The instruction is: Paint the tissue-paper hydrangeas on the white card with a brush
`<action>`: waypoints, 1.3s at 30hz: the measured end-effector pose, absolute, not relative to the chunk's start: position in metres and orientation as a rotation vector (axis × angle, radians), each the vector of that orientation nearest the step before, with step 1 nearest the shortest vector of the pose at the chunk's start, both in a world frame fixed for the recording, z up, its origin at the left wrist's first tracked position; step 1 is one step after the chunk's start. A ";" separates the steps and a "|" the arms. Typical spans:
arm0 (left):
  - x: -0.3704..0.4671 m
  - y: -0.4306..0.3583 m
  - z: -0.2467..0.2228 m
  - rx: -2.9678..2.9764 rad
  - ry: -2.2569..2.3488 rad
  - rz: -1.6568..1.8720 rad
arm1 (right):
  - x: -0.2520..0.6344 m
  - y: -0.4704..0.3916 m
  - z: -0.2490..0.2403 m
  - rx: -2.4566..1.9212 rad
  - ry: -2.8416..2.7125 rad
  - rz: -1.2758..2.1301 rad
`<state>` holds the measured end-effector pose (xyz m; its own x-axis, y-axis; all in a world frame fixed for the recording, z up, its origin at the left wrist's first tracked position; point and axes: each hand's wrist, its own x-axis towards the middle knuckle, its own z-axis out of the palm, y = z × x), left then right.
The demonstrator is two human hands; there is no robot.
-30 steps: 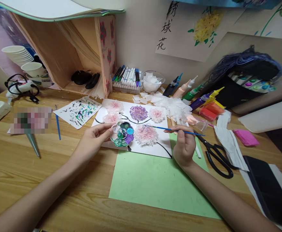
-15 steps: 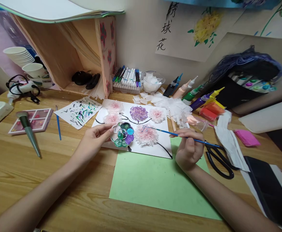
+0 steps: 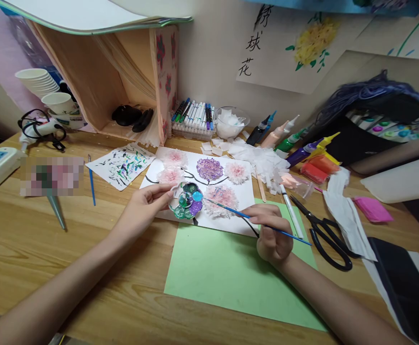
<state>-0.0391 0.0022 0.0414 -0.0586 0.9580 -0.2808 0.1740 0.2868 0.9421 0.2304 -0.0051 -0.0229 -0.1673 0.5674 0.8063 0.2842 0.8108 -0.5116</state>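
My left hand (image 3: 155, 201) pinches the rim of a small flower-shaped paint palette (image 3: 185, 200) smeared with green, blue and purple paint. In my right hand (image 3: 272, 232) is a thin blue paintbrush (image 3: 231, 209). Its tip reaches the right edge of the palette, by the blue and purple wells; contact is hard to tell. Under both lies a white sheet (image 3: 155, 167) with pink fluffy paper flowers (image 3: 221, 199), a purple flower (image 3: 210, 169) and black painted stems. The nearest pink flower bears some bluish marks. Part of the sheet is hidden by the palette and my hands.
A green sheet (image 3: 231, 273) lies in front of the picture. To the right are black scissors (image 3: 326, 235), a white pen (image 3: 291, 211) and a paper strip (image 3: 349, 215). Paint bottles (image 3: 288, 141) and tissue scraps (image 3: 247, 153) sit behind. At left are a paint-dabbed paper (image 3: 121, 165) and another brush (image 3: 92, 184).
The brush tip has moved left and down from the pink flower to the palette's edge. My right hand has come lower and slightly left, uncovering the white pen and scissor blades. The view has shifted slightly.
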 end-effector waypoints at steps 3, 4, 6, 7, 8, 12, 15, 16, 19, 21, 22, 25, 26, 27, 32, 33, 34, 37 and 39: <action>-0.039 0.002 0.041 1.092 1.489 0.920 | 0.232 -0.006 -0.022 -0.660 -1.814 0.335; -0.039 0.002 0.041 1.084 1.489 0.919 | 0.232 -0.005 -0.021 -0.672 -1.834 0.349; -0.039 0.002 0.041 1.079 1.489 0.916 | 0.232 -0.004 -0.020 -0.700 -1.878 0.374; -0.039 0.002 0.041 1.083 1.490 0.914 | 0.232 -0.004 -0.019 -0.710 -1.890 0.381; -0.039 0.002 0.041 1.089 1.492 0.913 | 0.231 -0.004 -0.019 -0.717 -1.888 0.383; -0.040 0.002 0.040 1.120 1.495 0.908 | 0.230 -0.005 -0.019 -0.740 -1.856 0.370; -0.042 0.002 0.040 1.143 1.498 0.904 | 0.229 -0.002 -0.019 -0.751 -1.775 0.377; -0.042 0.002 0.040 1.145 1.499 0.905 | 0.229 0.000 -0.019 -0.763 -1.683 0.379; -0.042 0.002 0.040 1.145 1.515 0.908 | 0.231 0.010 -0.018 -0.857 -1.340 0.410; -0.042 0.003 0.040 1.152 1.524 0.909 | 0.234 0.018 -0.017 -0.934 -1.203 0.461; -0.042 0.003 0.040 1.155 1.525 0.910 | 0.236 0.021 -0.017 -0.961 -1.168 0.492; -0.042 0.003 0.039 1.144 1.525 0.912 | 0.238 0.025 -0.017 -0.992 -1.139 0.568; -0.042 0.003 0.038 1.140 1.524 0.910 | 0.238 0.026 -0.017 -0.995 -1.142 0.584; -0.042 0.003 0.038 1.137 1.522 0.909 | 0.238 0.025 -0.017 -1.000 -1.146 0.595; -0.042 0.003 0.038 1.135 1.522 0.907 | 0.236 0.024 -0.019 -1.016 -1.174 0.649; -0.042 0.003 0.038 1.135 1.522 0.910 | 0.237 0.024 -0.019 -1.020 -1.181 0.653; -0.042 0.003 0.038 1.136 1.521 0.912 | 0.237 0.024 -0.020 -1.025 -1.187 0.653; -0.042 0.003 0.038 1.138 1.531 0.908 | 0.237 0.025 -0.020 -1.047 -1.192 0.640; -0.042 0.003 0.037 1.140 1.536 0.902 | 0.236 0.025 -0.020 -1.057 -1.183 0.638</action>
